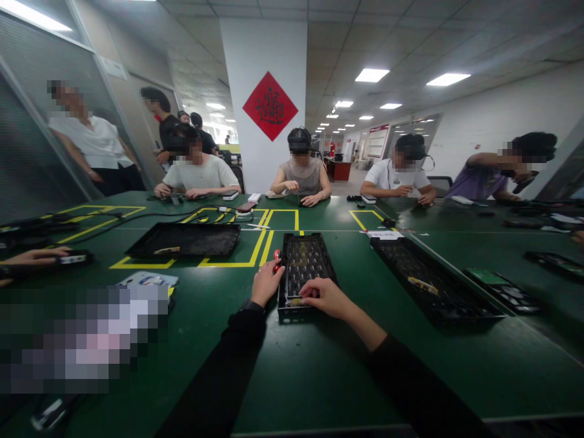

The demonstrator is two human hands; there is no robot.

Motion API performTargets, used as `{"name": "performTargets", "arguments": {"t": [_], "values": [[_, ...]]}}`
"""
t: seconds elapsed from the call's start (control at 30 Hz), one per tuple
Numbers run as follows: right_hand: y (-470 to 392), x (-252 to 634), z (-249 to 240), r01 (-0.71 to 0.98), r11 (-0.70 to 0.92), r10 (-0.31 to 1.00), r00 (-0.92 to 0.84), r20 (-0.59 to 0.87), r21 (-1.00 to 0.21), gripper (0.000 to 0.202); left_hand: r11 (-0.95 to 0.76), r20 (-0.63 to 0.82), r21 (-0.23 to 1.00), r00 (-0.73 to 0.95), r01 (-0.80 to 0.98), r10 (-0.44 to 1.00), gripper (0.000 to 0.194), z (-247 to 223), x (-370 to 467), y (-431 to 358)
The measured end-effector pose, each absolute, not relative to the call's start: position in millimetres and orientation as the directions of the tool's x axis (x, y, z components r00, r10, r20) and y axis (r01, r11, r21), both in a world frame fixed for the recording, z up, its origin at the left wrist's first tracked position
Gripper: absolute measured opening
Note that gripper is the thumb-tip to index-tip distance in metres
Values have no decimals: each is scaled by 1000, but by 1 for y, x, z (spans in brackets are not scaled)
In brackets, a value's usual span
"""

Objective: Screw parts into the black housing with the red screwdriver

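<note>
A narrow black tray (pixel 331 263) lies lengthwise in front of me, with rows of small pale upright pieces inside. My left hand (pixel 266 283) is at its left side, the fingers closed around a small red and black object (pixel 277 254) whose kind I cannot make out. Over the near end of the tray, my right hand (pixel 327 297) has its fingertips pinched together, reaching inside. What they hold is too small and dark to name. Beside those fingertips sits a small yellowish piece (pixel 296 302) in the tray's near corner.
Black trays stand left (pixel 214 240) and right (pixel 449 292), each holding a yellowish piece. Farther right lies a device with a green board (pixel 490 278). A pale plastic packet (pixel 152 279) lies left. Another person's hand (pixel 34 258) is at far left; several people sit opposite.
</note>
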State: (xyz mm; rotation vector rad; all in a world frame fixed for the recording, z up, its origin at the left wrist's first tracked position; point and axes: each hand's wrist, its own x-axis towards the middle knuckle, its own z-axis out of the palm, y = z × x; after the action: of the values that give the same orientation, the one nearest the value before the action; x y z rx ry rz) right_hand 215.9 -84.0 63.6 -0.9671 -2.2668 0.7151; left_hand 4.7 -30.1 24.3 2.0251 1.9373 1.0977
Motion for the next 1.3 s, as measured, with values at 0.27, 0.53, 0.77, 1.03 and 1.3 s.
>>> {"name": "performTargets", "arguments": {"t": [0.27,0.53,0.77,1.03,1.3], "values": [[-82,217,62,462,613,745,-609,273,-641,16,-173,405,561,-86,810,910,37,24,5,-30],[-84,215,66,483,651,732,-603,316,-585,14,-175,408,560,-86,810,909,37,24,5,-30],[-81,217,63,482,648,731,-613,301,-590,14,-202,432,560,-75,803,898,37,21,3,-27],[-81,217,63,465,657,716,-633,296,-593,15,-196,431,562,-82,803,899,36,19,3,-26],[-82,216,64,478,664,718,-622,311,-576,14,-193,421,564,-78,803,904,36,19,3,-26]]}}
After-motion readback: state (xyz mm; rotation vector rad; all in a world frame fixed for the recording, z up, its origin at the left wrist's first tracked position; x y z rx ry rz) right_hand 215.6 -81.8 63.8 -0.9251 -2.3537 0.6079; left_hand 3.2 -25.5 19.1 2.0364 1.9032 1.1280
